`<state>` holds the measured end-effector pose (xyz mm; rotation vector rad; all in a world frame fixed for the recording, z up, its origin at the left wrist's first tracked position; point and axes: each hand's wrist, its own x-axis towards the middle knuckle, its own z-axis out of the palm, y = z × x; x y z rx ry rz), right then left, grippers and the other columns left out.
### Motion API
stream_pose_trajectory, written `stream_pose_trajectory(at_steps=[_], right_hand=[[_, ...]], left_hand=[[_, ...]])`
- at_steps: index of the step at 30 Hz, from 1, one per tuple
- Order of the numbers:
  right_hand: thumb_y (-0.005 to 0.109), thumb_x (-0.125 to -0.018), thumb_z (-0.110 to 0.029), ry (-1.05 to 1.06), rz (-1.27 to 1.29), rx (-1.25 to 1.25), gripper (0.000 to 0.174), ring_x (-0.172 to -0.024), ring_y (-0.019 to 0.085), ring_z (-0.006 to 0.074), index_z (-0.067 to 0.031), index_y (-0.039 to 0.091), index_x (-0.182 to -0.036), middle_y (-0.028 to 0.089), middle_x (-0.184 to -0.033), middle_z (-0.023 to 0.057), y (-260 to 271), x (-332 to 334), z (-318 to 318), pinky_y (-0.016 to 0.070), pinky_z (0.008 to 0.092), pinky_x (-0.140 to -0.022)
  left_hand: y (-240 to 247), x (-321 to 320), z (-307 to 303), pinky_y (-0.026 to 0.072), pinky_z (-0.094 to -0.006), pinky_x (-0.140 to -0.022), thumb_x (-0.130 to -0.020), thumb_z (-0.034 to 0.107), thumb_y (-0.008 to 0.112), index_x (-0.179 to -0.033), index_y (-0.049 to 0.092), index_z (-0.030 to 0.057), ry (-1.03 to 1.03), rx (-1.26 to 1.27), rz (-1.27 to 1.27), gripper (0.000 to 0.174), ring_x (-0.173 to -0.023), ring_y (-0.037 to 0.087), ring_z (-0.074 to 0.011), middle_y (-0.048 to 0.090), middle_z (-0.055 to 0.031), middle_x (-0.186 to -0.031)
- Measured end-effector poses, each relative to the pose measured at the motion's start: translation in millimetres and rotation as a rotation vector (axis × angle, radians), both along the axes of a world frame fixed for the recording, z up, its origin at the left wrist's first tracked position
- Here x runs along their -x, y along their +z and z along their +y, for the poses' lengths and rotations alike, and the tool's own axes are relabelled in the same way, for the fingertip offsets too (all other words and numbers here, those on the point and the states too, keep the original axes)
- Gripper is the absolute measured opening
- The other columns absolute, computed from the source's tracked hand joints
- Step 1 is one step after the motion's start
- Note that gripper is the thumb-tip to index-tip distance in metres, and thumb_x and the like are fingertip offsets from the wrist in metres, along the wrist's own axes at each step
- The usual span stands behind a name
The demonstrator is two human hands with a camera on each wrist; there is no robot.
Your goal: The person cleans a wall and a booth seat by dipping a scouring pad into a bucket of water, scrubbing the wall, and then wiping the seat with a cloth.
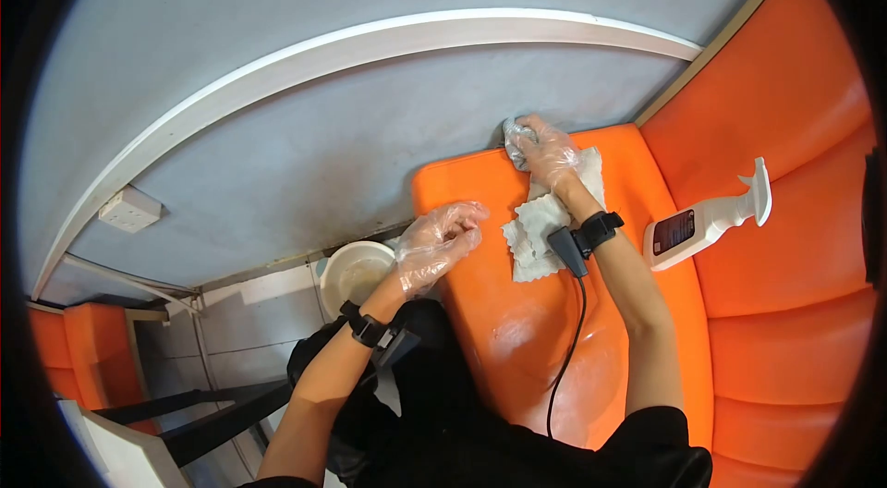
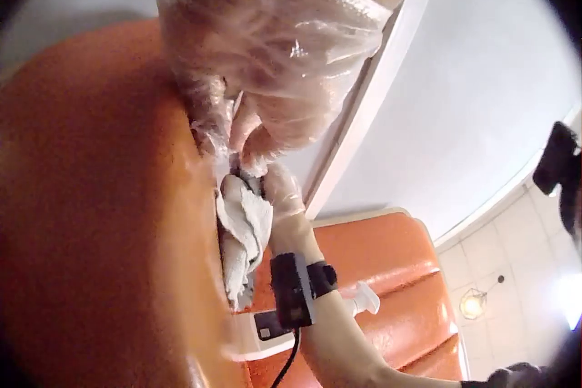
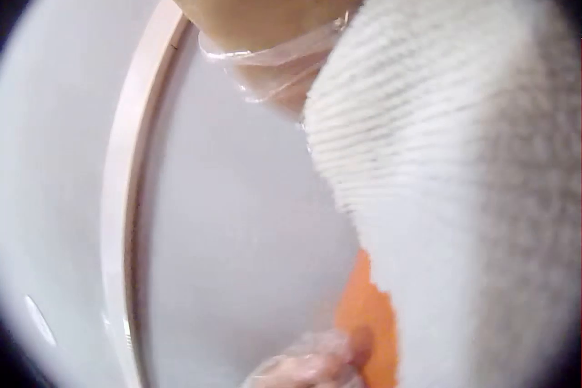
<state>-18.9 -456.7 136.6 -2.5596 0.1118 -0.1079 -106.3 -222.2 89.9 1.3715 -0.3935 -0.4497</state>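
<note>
The right hand (image 1: 551, 155) grips a grey crumpled cloth (image 1: 514, 146) at the orange bench's (image 1: 517, 377) wall-side edge, upper centre-right of the frame. The left hand (image 1: 436, 246), loosely curled, holds nothing. For even wiping, press flat; steady the bench.

Interior, apparently of a café, diner or similar eating place: padded orange bench (image 1: 527, 312) with tall, seamed backrest (image 1: 785, 275) at right, far end near a pale grey wall (image 1: 305, 164) with white rail (image 1: 480, 29); at far left, second orange seat (image 1: 97, 349); tiled floor (image 1: 259, 317) between the two; socket box (image 1: 130, 209) on the wall at left
</note>
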Motion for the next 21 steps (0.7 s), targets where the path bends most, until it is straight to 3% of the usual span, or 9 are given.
stream_pose_trajectory(at_steps=[3,5,7,10,12,14,16,20,21], right_hand=[[0.059,-0.090,-0.039,-0.340,-0.154,-0.222,0.044,-0.103,0.061,0.0319,-0.0109,0.057,-0.123,0.065,-0.114,0.0177,28.5,20.8,6.3,0.0466,0.0400,-0.089],[0.059,-0.093,-0.039,-0.427,-0.285,-0.617,0.048,-0.100,0.061,0.0255,-0.0066,0.053,-0.128,0.062,-0.115,0.0147,40.3,27.6,-10.0,0.0478,0.0367,-0.088],[0.058,-0.095,-0.035,-0.415,-0.380,-1.003,0.050,-0.097,0.061,0.0200,-0.0033,0.048,-0.131,0.059,-0.116,0.0128,51.2,28.1,-27.3,0.0535,0.0307,-0.078],[0.057,-0.095,-0.033,-0.436,-0.279,-0.994,0.050,-0.093,0.063,0.0198,-0.0050,0.045,-0.134,0.060,-0.115,0.0122,73.9,43.8,-24.1,0.0554,0.0284,-0.072],[0.058,-0.095,-0.027,-0.356,-0.205,-1.084,0.046,-0.083,0.067,0.0211,-0.0048,0.044,-0.133,0.060,-0.112,0.0118,76.6,50.9,-11.8,0.0578,0.0302,-0.064],[0.059,-0.093,-0.022,-0.321,-0.119,-1.097,0.046,-0.082,0.068,0.0218,-0.0035,0.044,-0.132,0.060,-0.109,0.0124,75.8,58.0,-0.7,0.0590,0.0323,-0.062],[0.058,-0.092,-0.017,-0.305,0.005,-1.036,0.047,-0.084,0.068,0.0224,-0.0024,0.043,-0.134,0.060,-0.111,0.0141,43.6,42.6,-15.0,0.0600,0.0335,-0.066],[0.059,-0.090,-0.014,-0.393,0.024,-1.129,0.040,-0.088,0.067,0.0227,-0.0009,0.052,-0.127,0.063,-0.107,0.0134,22.4,25.9,-19.3,0.0580,0.0374,-0.071],[0.059,-0.089,-0.013,-0.513,-0.015,-0.766,0.032,-0.090,0.066,0.0244,-0.0017,0.060,-0.119,0.064,-0.105,0.0112,48.8,26.7,-3.4,0.0558,0.0400,-0.072]], left_hand=[[8.1,2.8,-3.7,0.0490,-0.0237,-0.077,-0.089,0.009,0.063,-0.120,0.058,0.0059,0.045,-0.096,-0.179,0.032,-0.082,0.056,-0.0095,0.056,-0.0042,-0.119],[22.3,6.1,-8.7,0.0509,-0.0313,-0.084,-0.086,0.015,0.066,-0.129,0.052,0.0040,0.061,-0.444,-0.220,0.046,-0.091,0.060,-0.0186,0.057,-0.0119,-0.119],[22.6,6.9,-37.0,0.0498,-0.0321,-0.087,-0.085,0.014,0.066,-0.133,0.048,0.0044,0.058,-0.488,-0.288,0.052,-0.096,0.060,-0.0201,0.055,-0.0137,-0.122],[6.7,8.2,-105.2,0.0472,-0.0377,-0.094,-0.086,0.008,0.059,-0.139,0.041,0.0031,0.038,-0.619,-0.676,0.057,-0.109,0.058,-0.0258,0.052,-0.0178,-0.128],[17.9,1.0,-125.7,0.0445,-0.0394,-0.099,-0.087,0.006,0.055,-0.138,0.042,0.0020,-0.286,-0.189,-0.310,0.052,-0.115,0.056,-0.0303,0.052,-0.0186,-0.130],[19.9,3.6,-119.5,0.0432,-0.0409,-0.101,-0.089,0.004,0.052,-0.136,0.045,0.0039,-0.324,-0.187,-0.321,0.048,-0.119,0.053,-0.0322,0.054,-0.0172,-0.130],[18.2,3.2,-94.6,0.0449,-0.0401,-0.099,-0.089,0.001,0.051,-0.134,0.048,0.0064,0.015,-0.224,-0.849,0.046,-0.118,0.054,-0.0320,0.056,-0.0140,-0.128],[7.9,-6.1,-25.2,0.0495,-0.0394,-0.091,-0.087,-0.003,0.052,-0.113,0.059,0.0082,0.248,-0.325,-0.764,0.029,-0.110,0.059,-0.0313,0.062,-0.0099,-0.119],[1.6,-7.2,-18.7,0.0495,-0.0394,-0.091,-0.087,-0.003,0.052,-0.113,0.059,0.0082,0.245,-0.324,-0.765,0.029,-0.110,0.059,-0.0313,0.062,-0.0099,-0.119]])
